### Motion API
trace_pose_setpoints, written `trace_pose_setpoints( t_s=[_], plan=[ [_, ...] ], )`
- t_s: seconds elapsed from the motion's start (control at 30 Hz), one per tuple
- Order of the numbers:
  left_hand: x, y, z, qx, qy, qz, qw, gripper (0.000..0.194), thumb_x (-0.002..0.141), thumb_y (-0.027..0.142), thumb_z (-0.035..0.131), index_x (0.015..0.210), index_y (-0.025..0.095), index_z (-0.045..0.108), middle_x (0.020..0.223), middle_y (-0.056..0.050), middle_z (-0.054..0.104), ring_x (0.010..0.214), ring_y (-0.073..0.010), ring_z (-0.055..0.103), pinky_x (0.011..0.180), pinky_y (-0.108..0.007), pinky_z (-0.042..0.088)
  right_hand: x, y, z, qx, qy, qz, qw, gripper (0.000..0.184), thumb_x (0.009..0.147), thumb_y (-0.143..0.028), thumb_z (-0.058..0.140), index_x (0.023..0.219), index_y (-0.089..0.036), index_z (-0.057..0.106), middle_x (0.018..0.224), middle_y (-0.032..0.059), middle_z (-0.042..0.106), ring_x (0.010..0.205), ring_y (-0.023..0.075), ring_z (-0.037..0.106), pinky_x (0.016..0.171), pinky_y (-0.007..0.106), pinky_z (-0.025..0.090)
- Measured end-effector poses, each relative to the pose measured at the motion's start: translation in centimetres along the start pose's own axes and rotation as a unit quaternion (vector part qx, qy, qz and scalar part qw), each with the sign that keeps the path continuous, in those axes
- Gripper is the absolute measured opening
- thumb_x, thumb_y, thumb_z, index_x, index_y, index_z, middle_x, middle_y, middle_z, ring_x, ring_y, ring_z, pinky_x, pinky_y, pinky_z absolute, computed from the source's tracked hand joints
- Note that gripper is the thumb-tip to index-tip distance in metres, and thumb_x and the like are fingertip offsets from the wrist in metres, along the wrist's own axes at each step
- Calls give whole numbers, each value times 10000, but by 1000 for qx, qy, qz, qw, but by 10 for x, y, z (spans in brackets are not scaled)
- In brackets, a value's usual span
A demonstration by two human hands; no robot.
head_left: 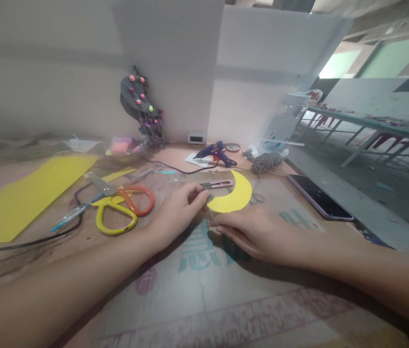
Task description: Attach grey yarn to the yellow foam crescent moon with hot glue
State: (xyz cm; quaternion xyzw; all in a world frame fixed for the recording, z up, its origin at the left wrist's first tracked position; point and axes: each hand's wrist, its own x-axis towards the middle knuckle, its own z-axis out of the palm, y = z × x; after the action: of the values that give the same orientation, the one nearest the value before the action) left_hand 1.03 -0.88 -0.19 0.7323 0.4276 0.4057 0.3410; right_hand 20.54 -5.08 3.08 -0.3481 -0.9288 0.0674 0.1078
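A yellow paper crescent [243, 193] lies in front of me, its lower left tip at my fingers. The thumb and index finger of my left hand [178, 208] are pinched together at that tip. From there a thin grey strand of yarn [210, 213] runs down to my right hand [253, 234], whose closed fingertips grip it just below the crescent. Pink-handled thread snips [218, 184] lie beside the crescent's inner curve. Whether the yarn is attached to the paper is hidden by my fingers.
Orange-and-yellow scissors [117, 220] and a yellow sheet [34, 198] lie left. Behind are a blue glue gun [216, 153], grey yarn [267, 163] and a small display [196, 138]. A phone [320, 197] rests right. A grey crescent ornament [135, 99] leans on the wall.
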Motion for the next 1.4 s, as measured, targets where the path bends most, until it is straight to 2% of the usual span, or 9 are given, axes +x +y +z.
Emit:
trace_pose_setpoints(
  t_s=[0.17,0.3,0.5,0.6,0.7,0.77,0.83,1.13,1.4],
  plan=[
    [0,3,0,13,-20,0,1000,241,891,358,498,734,190,571,664,9,628,628,-142,559,596,-236,393,-4,-8,-11,-2,-21,46,999,200,940,-262,476,864,-180,642,751,27,677,598,111,547,561,229,340],
    [2,-2,1,5,-23,-22,999,255,876,386,520,741,177,578,684,5,626,629,-133,548,605,-237,403,-4,-10,-8,-16,-35,29,999,199,930,-229,489,837,-169,655,740,30,687,596,119,558,568,243,340],
    [5,-10,2,-79,-26,-46,995,272,848,350,574,1066,192,608,678,34,577,550,-100,502,525,-210,371,1,7,12,108,35,4,993,241,956,-252,451,847,-166,647,789,39,689,688,134,585,645,245,396],
    [7,-10,3,-84,-54,-42,994,247,864,362,551,962,163,659,774,-12,639,647,-122,564,587,-230,420,5,19,20,238,129,53,961,267,968,-303,424,839,-173,618,695,9,611,624,116,539,593,230,396],
    [7,-11,4,-110,-65,-44,991,276,884,354,521,1013,157,665,879,-45,680,780,-157,616,688,-267,470,8,28,25,372,208,120,897,293,964,-400,427,827,-189,575,603,-39,473,548,104,465,530,226,369],
    [7,-12,6,-129,-75,-34,988,282,868,312,552,1086,158,644,965,-61,687,855,-170,630,748,-288,489,10,32,26,438,224,143,858,316,949,-456,449,817,-191,562,566,-59,416,509,96,425,514,227,364],
    [6,-12,7,-130,-87,-14,988,320,837,267,599,1138,163,618,1034,-68,680,904,-173,632,788,-300,500,12,34,25,462,229,148,844,330,929,-483,481,804,-189,561,543,-69,395,487,86,394,502,222,355],
    [-2,7,5,-4,-79,61,995,260,785,203,675,1043,187,650,908,-10,683,785,-135,618,743,-264,507,11,26,23,479,221,122,841,332,917,-489,504,813,-184,583,538,-73,389,509,89,444,512,226,367],
    [-3,5,3,19,-74,89,993,139,819,211,649,955,206,676,897,9,697,805,-131,625,755,-242,504,10,26,23,469,220,102,849,302,944,-447,475,834,-193,595,550,-69,412,531,91,470,530,227,379]
  ],
)
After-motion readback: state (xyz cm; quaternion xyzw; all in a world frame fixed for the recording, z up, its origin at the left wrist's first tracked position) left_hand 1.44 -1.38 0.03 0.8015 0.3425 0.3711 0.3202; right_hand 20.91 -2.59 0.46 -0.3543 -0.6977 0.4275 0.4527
